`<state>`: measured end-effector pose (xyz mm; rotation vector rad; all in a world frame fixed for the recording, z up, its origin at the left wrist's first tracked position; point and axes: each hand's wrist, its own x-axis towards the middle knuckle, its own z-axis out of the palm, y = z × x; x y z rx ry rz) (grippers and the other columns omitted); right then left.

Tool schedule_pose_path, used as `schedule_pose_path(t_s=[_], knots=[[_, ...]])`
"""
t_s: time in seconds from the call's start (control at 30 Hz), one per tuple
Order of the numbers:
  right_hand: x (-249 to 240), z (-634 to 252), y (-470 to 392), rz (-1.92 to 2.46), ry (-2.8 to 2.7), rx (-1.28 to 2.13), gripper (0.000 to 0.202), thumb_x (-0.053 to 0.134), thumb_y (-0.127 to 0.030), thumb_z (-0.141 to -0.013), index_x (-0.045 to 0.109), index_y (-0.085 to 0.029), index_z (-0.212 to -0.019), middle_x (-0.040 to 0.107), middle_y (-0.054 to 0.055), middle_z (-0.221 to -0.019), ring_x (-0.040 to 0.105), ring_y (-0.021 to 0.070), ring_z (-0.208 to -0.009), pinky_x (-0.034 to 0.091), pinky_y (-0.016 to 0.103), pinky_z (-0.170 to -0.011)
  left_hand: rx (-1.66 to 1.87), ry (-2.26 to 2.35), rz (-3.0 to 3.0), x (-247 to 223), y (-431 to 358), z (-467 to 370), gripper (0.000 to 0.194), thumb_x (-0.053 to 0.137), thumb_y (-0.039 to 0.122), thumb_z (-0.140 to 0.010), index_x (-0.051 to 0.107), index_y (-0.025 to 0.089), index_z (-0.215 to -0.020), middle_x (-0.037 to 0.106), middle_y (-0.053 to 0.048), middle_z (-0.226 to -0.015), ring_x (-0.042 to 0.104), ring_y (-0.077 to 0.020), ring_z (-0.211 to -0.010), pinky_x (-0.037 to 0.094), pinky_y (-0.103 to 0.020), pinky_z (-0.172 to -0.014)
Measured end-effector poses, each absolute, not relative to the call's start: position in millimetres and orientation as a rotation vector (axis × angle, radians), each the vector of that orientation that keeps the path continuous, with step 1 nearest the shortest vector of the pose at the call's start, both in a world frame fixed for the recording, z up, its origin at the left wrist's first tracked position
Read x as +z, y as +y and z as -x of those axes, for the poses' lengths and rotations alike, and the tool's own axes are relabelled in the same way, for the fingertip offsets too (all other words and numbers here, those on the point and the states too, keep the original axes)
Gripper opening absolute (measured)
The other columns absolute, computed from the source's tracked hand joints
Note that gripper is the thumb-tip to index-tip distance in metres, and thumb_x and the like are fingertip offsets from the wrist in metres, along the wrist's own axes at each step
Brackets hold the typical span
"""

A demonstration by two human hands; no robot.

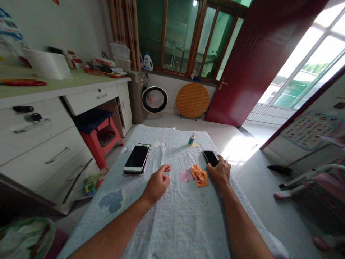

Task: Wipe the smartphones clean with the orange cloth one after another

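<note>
My right hand [221,170] has its thumb and fingers around the near end of a dark-screened smartphone [210,158] at the right side of the cloth-covered table. My left hand [158,182] hovers over or rests on the cloth near the middle; it holds nothing, its fingers loosely bent and apart. To its left lies a white-framed smartphone [137,157], screen up, on top of at least one other phone. A crumpled orange cloth [199,176] lies between my hands, closer to the right one. Beyond it stands a small spray bottle [191,139] with blue-green liquid or label.
The table's pale blue cover [175,223] has printed patches. At left are a red stool [104,138] and a white desk [94,94]. Farther back stand a washing machine [138,93] with its door open and a round wooden tabletop [192,100]. A broom [280,169] lies right.
</note>
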<state>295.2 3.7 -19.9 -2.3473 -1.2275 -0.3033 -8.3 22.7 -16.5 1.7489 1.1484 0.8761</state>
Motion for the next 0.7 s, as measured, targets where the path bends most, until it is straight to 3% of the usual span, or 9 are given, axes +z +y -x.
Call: schedule_pose_path(t_s=[0.7], knots=[[-20.6,-290.0,4.0,2.483,-1.157,-0.215,0.071,0.060,-0.048,-0.073,0.046,-0.014,-0.134,0.059,0.016,-0.115,0.051,0.0346,-0.106,0.037,0.043,-0.087,0.864,1.115,-1.773,-15.0,22.7,8.9,0.034,0.051,0.020,-0.077,0.061,0.016,-0.109,0.069,-0.007,-0.106,0.057,-0.0100,-0.059,0.048,-0.024,-0.068]])
